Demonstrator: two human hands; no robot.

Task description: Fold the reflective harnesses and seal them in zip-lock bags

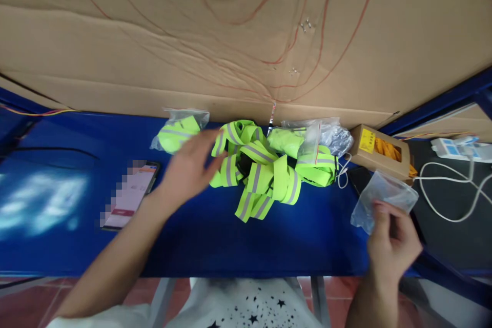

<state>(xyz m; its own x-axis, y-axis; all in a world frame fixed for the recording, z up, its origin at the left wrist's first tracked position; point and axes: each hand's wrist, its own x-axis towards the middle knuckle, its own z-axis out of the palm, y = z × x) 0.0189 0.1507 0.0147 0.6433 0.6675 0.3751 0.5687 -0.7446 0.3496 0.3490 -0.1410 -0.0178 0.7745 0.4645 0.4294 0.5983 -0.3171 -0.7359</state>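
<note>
A heap of neon-yellow reflective straps [261, 171] with grey stripes lies loose on the blue table [215, 236]. My left hand [190, 166] reaches over the table with fingers spread, its tips at the left edge of the heap, holding nothing. A bagged strap [179, 130] lies just behind that hand. My right hand [392, 241] is closed on an empty clear plastic bag [384, 197] near the table's right end. More bagged straps [315, 151] sit at the heap's right side.
A phone [130, 192] lies on the table left of my left hand. A brown carton [382, 151] with yellow contents stands at the right, beside a white power strip [457, 148] and white cables [449, 189]. A large cardboard sheet [230, 36] walls off the back.
</note>
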